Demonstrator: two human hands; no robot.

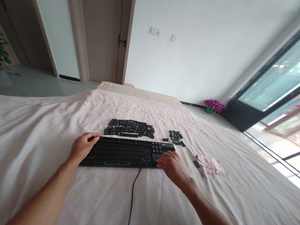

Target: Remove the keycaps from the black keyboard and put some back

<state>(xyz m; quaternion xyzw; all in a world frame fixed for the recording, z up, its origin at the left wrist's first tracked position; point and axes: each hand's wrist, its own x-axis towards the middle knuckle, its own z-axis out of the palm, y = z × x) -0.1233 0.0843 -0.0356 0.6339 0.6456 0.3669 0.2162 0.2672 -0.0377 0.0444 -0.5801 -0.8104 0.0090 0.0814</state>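
A black computer keyboard lies on the bed sheet. Bare switches show over its main block, while keycaps sit on part of the right-hand section. My left hand grips the upper left end, thumb on top. Over the number pad at the right end, my right hand has its fingers bent together and touching the keyboard; whatever is under the fingertips is hidden. Just beyond the keyboard lies a large group of loose black keycaps, with a smaller keycap cluster to its right.
A pink cloth lies to the right, beside a small brush-like tool with a dark end. The keyboard's black cable runs toward me across the wrinkled sheet. Purple flowers stand by the wall beyond the bed.
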